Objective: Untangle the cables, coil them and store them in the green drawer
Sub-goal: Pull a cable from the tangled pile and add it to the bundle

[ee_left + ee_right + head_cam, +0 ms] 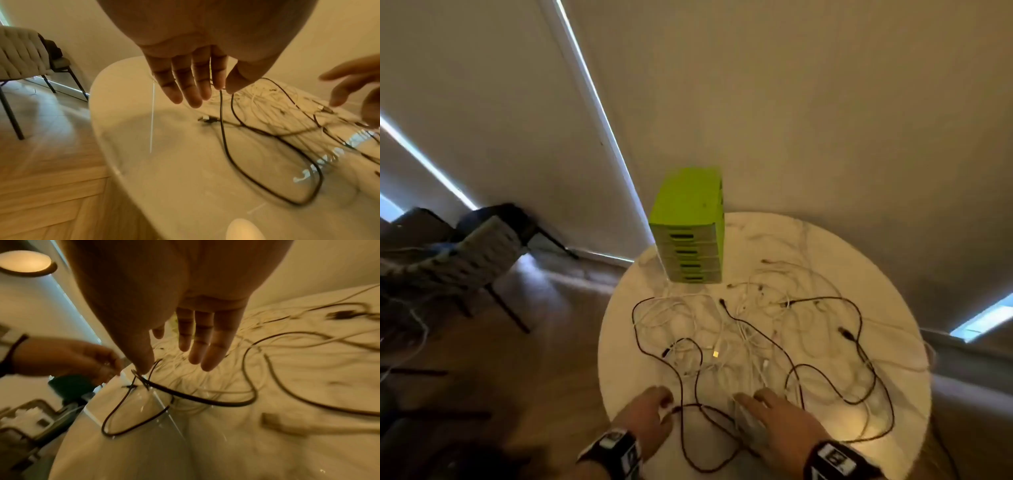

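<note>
Pinching a thin black cable (221,113) between thumb and forefinger, my left hand (649,416) hovered over the near edge of the round white marble-topped table (626,346), its other fingers hanging straight and loose. My right hand (774,416) was flat and spread, fingers relaxed, gripping nothing, over the near part of the tangle of thin white cables (722,325) that sprawled across the middle of the tabletop. The black lead looped off my fingers, down across the marble and back under the white mess. Best play here, I judged: lift slowly, follow that one black line with the free hand, and ease each crossing apart rather than yank, or the white strands would cinch tight around it. The lime-green plastic drawer tower (690,226) stood at the far edge, all drawers shut, well apart from both hands and just beyond the heap. Room looked decent on the bare marble at my left, a fair spot for coiling. The risk I saw was the rim: one black loop already lay close to the near edge, and a careless tug could drag plugs over the side onto the wooden floor (524,346).
</note>
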A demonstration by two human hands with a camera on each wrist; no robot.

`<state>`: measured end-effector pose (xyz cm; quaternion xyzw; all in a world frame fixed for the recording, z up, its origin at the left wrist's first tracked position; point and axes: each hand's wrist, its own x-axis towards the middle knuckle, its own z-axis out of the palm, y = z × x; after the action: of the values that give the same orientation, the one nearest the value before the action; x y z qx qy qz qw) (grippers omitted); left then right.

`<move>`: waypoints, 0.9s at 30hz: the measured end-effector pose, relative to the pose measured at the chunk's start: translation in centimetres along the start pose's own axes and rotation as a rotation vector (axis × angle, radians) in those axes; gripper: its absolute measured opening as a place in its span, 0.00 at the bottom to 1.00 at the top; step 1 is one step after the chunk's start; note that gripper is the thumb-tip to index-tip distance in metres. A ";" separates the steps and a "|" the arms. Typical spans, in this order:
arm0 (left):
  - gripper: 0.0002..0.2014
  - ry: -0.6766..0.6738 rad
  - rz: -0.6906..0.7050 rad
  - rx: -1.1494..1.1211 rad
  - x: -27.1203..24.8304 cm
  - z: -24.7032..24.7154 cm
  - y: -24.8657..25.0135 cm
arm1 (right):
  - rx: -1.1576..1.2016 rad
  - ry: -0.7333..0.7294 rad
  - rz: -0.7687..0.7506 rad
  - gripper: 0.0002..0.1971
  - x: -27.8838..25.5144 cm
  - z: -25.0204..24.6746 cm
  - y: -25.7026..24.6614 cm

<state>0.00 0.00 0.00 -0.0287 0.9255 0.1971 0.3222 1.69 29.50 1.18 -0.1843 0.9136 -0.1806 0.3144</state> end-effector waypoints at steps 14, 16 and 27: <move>0.30 -0.013 0.221 0.161 9.4 -1.9 -2.6 | -0.158 -0.061 0.062 0.28 7.7 1.3 0.9; 0.23 -0.045 0.238 0.157 10.1 -2.3 -2.6 | -0.171 -0.083 0.096 0.31 8.8 -0.8 1.1; 0.20 -0.026 0.333 0.067 10.9 -3.0 -3.1 | -0.258 -0.052 0.223 0.25 19.6 -7.1 -2.3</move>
<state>-9.84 -3.15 -5.57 0.1385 0.9192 0.2170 0.2980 -16.77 20.18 -2.54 -0.1253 0.9354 -0.0211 0.3299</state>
